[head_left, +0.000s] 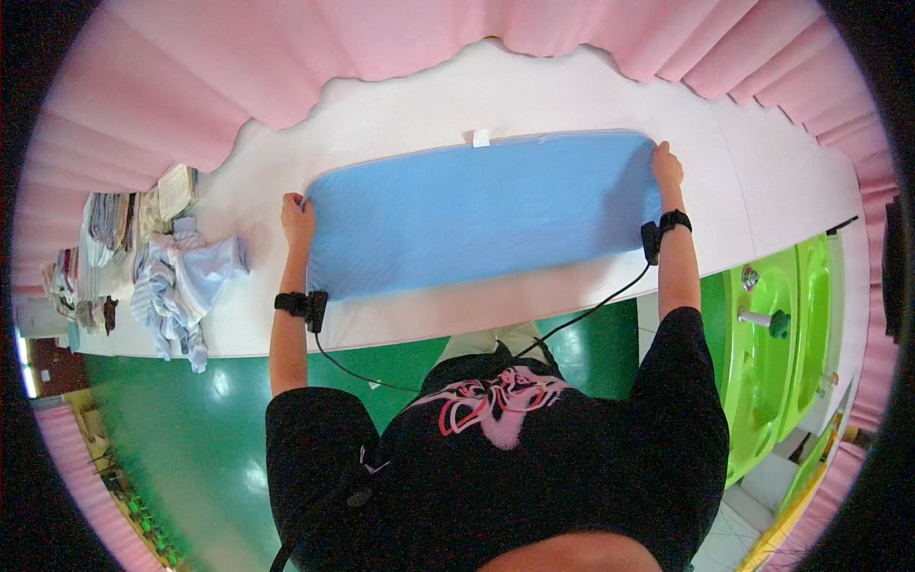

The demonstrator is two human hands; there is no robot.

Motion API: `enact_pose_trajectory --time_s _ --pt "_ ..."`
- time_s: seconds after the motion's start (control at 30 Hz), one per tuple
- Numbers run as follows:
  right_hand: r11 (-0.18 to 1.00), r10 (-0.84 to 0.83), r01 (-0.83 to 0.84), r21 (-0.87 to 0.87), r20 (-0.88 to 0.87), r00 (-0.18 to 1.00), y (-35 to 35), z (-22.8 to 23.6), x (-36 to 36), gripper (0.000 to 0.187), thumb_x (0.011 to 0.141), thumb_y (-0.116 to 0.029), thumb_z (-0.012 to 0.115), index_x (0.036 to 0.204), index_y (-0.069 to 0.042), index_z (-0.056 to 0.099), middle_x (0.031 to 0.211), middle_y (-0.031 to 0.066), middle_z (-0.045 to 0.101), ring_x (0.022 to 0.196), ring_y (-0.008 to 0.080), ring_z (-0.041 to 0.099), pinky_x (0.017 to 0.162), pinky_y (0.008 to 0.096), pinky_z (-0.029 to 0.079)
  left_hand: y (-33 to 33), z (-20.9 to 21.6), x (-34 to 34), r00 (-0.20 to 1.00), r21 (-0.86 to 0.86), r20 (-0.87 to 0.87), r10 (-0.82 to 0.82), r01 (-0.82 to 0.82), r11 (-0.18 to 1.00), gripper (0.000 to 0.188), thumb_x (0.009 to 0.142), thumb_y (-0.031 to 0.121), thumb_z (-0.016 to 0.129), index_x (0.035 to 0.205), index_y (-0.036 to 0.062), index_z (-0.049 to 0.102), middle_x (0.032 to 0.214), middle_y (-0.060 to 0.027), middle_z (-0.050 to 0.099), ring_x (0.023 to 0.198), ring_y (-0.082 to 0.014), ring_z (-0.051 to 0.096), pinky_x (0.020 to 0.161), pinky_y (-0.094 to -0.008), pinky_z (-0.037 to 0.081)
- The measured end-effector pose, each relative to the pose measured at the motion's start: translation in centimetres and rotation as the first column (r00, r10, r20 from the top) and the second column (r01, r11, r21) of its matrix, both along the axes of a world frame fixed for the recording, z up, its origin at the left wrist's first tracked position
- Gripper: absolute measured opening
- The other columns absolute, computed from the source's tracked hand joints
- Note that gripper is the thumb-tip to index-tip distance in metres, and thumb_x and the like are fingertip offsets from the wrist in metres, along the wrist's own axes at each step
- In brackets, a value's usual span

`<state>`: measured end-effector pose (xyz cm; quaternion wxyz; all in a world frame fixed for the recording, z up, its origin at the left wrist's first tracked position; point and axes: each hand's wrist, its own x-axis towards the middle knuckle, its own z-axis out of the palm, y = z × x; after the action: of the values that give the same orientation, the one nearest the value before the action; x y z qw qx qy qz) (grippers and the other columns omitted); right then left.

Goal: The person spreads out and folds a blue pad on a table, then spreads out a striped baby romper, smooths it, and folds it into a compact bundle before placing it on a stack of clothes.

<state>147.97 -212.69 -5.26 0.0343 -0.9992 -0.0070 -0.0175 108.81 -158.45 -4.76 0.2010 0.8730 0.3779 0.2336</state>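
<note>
A light blue cloth (481,214) lies spread flat across the white table (572,91), with a small white tag at its far edge. My left hand (297,214) grips the cloth's far left corner. My right hand (666,164) grips its far right corner. Both arms are stretched out over the table, each with a black wrist device and cable.
A heap of striped and pale blue clothes (181,281) and folded stacks (114,224) sit at the table's left end. Pink curtains (286,48) hang behind the table. Bright green moulded furniture (772,353) stands at the right on a green floor.
</note>
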Motion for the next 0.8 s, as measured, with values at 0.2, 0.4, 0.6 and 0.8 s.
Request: enact_pose_trajectory --time_s 0.2,0.4,0.6,0.8 --pt "1.0 0.008 -0.008 -0.009 0.018 1.0 0.4 0.3 -0.7 0.027 0.082 -0.031 0.032 0.095 -0.008 0.039 0.081 0.0207 0.056 0.076 0.0357 0.055 0.061 0.0444 0.044 -0.9 0.2 0.3 0.998 -0.035 -0.059 0.02 -0.023 0.999 0.021 0.071 0.009 0.052 0.086 -0.0003 0.042 0.08 -0.0193 0.052 0.076 -0.0332 0.051 0.067 -0.0377 0.041" --pt "1.0 -0.006 0.007 -0.021 0.025 1.0 0.8 -0.2 -0.4 0.028 0.08 -0.029 0.037 0.098 -0.007 0.04 0.085 0.0205 0.054 0.079 0.0355 0.054 0.063 0.0433 0.045 -1.1 -0.2 0.2 0.967 0.309 -0.252 -0.025 0.105 0.945 0.041 0.073 0.013 0.051 0.11 0.0039 0.037 0.116 -0.0191 0.034 0.103 -0.033 0.037 0.082 -0.0405 0.035" --pt "0.987 0.159 -0.159 -0.008 0.133 0.978 4.1 4.7 -8.1 0.046 0.075 -0.032 0.047 0.113 -0.007 0.037 0.106 0.0213 0.044 0.1 0.033 0.043 0.077 0.0425 0.04 -8.1 2.6 -0.8 0.815 0.324 -0.514 -0.266 0.472 0.82 0.048 0.076 0.025 0.048 0.119 0.0079 0.034 0.129 -0.0159 0.017 0.118 -0.0334 0.02 0.089 -0.0512 0.023" --pt "0.591 0.793 -0.768 0.247 -0.002 0.609 11.7 6.4 -25.4 0.048 0.079 -0.033 0.044 0.12 -0.013 0.032 0.128 0.0117 0.024 0.118 0.0296 0.022 0.092 0.0495 0.018 -20.3 3.4 -3.3 0.769 0.148 -0.366 -0.524 0.604 0.783 0.048 0.078 0.031 0.044 0.119 0.0085 0.034 0.128 -0.0161 0.022 0.118 -0.0315 0.02 0.092 -0.0506 0.017"
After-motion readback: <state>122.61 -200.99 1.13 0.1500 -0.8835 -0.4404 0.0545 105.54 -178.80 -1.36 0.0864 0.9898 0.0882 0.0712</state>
